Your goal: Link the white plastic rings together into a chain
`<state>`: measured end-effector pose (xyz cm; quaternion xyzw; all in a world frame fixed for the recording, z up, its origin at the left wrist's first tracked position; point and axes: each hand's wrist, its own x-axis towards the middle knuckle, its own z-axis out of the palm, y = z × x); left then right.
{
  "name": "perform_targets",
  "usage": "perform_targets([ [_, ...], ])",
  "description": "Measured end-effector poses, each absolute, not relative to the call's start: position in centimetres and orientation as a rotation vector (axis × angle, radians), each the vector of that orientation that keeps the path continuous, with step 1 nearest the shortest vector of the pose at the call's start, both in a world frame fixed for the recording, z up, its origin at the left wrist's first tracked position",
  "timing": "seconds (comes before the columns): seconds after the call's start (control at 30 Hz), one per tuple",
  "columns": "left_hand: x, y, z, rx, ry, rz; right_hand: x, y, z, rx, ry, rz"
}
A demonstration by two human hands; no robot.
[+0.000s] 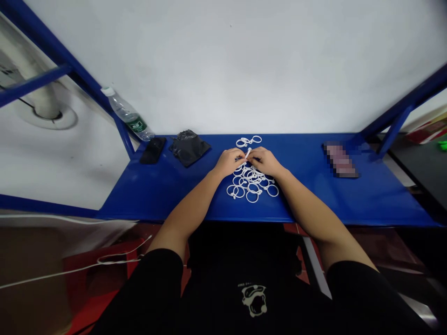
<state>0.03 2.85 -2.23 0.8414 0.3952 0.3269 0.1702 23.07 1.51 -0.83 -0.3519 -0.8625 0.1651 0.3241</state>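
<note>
A white plastic ring [248, 152] with a small knob at its top is pinched between my two hands, seen nearly edge-on. My left hand [229, 161] has its fingers closed on the near-left side of it. On the other side, the fingertips of my right hand [266, 161] are closed on it as well. Just below both hands lies a loose pile of white rings [253, 192], looking like curtain rings with small eyelets, several of them overlapping. Beyond my fingertips, a few more white rings [257, 139] rest near the wall. My fingers partly hide the held ring.
The blue tabletop [167, 195] meets a white wall. On its left stand a leaning plastic bottle [127, 114], a black phone [152, 150] and a crumpled black plastic bag [188, 148]. A blurred-out rectangular item [340, 159] lies on the right. Blue frame posts flank both ends.
</note>
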Motion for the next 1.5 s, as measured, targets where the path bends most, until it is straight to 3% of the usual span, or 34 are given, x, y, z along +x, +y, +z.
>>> perform_targets([
  [0.2, 0.0, 2.3, -1.8, 2.423, 1.098, 1.129, 23.4, 1.4, -0.9, -1.101, -1.848, 0.547],
  [0.47, 0.3, 1.7, -1.2, 2.589, 1.026, 0.978, 23.0, 1.4, -0.6, -1.025, -1.688, 0.893],
  [1.13, 1.1, 1.7, -1.8, 2.565, 1.045, 1.268, 22.4, -0.1, -0.1, -1.056, -1.904, 0.342],
  [1.5, 0.7, 1.3, -1.3, 2.504, 1.233, 0.999, 23.8, 1.9, -1.4, -1.192, -1.832, 0.386],
])
